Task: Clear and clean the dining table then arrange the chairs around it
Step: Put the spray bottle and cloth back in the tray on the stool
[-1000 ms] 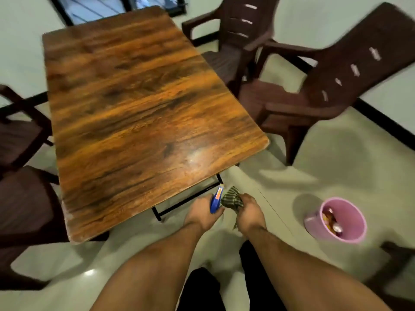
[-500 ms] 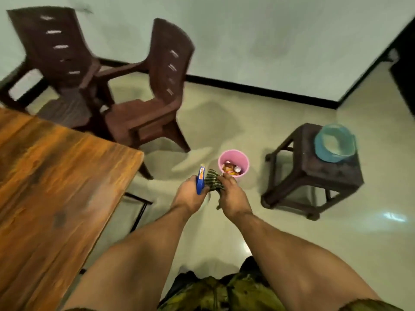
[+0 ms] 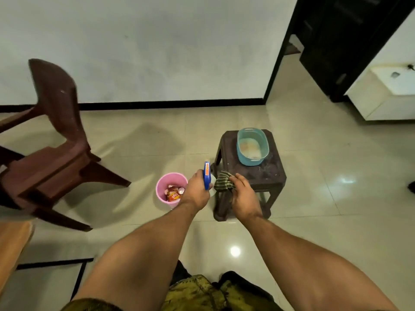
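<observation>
- Gripping a blue plastic spray bottle [image 3: 206, 173], fingers curled round it: left hand [image 3: 197, 190].
- Right hand [image 3: 243, 198]: clutches a bunched green striped cloth [image 3: 222, 181] beside the bottle.
- Orange-brown wooden dining table [image 3: 11, 248]: corner, lower left.
- Dark brown plastic chair [image 3: 51, 160]: left, apart from table.
- Pink round bin [image 3: 160, 191]: floor, wrappers inside.

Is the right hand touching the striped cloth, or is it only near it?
Touching. The head view shows the right hand with its fingers curled round the striped cloth, which bunches out of the grip.
</observation>
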